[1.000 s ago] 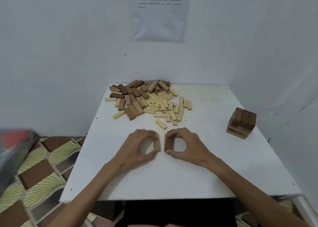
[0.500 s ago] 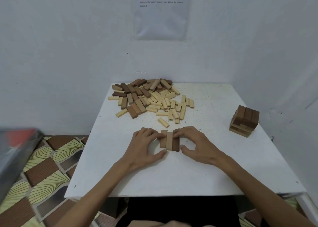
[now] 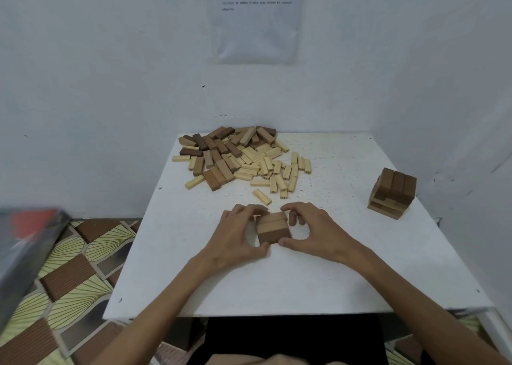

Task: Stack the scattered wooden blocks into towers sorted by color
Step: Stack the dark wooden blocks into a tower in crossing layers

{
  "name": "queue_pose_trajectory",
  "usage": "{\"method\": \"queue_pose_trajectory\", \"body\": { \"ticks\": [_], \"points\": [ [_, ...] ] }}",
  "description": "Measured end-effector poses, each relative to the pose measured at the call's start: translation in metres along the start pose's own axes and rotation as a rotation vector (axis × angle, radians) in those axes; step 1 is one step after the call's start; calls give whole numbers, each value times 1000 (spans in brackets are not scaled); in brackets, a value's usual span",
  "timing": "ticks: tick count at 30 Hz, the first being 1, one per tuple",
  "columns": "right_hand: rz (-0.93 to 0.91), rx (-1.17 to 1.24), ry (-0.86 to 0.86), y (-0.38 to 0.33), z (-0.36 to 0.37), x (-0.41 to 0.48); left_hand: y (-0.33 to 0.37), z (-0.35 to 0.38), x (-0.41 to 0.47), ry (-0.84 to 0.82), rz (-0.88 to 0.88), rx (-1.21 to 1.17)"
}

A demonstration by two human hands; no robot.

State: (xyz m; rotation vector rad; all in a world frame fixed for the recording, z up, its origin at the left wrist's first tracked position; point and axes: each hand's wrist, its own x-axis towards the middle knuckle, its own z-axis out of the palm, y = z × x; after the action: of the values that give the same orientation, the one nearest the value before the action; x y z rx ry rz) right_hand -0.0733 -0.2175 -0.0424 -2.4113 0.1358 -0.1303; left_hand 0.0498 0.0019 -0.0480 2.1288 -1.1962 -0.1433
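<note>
Both hands are closed on one thing. The left hand (image 3: 241, 234) and right hand (image 3: 315, 230) are curled in from either side, with thumbs set at the near corners and fingers hooked over the far edge. A set of three blocks (image 3: 273, 226) is pinched between them, low over the near middle of the white table (image 3: 277, 281); whether it is lifted cannot be told.

A loose pile (image 3: 238, 159) of pale and brown blocks is spread across the far left. A part-built tower (image 3: 393, 193), brown blocks over paler ones, is placed near the right edge. The held set is laid with its long axes running left to right, its nearest block the darkest. A single pale block (image 3: 261, 197) lies just beyond the fingers.

The tower lies to the far right of the set, so the right hand is judged the nearer one for any carry there.
</note>
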Motion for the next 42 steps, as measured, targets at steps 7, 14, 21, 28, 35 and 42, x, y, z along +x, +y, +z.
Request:
{"method": "queue_pose_trajectory", "body": {
  "ticks": [7,14,21,28,35,42],
  "points": [
    [59,-65,-104,-9,-4,8,-6,-20,16,-162,33,258],
    [89,-63,-146,-9,-6,12,3,-22,24,-311,-80,193],
    [111,-31,-180,-16,-8,17,0,-27,33,-382,-105,156],
    [119,-11,-198,-18,-9,17,-1,-27,38,-413,-111,177],
    [133,-5,-209,-18,-9,17,1,-26,37,-399,-118,154],
    [134,-16,-210,-19,-9,18,0,-26,36,-402,-136,133]
  ]
}}
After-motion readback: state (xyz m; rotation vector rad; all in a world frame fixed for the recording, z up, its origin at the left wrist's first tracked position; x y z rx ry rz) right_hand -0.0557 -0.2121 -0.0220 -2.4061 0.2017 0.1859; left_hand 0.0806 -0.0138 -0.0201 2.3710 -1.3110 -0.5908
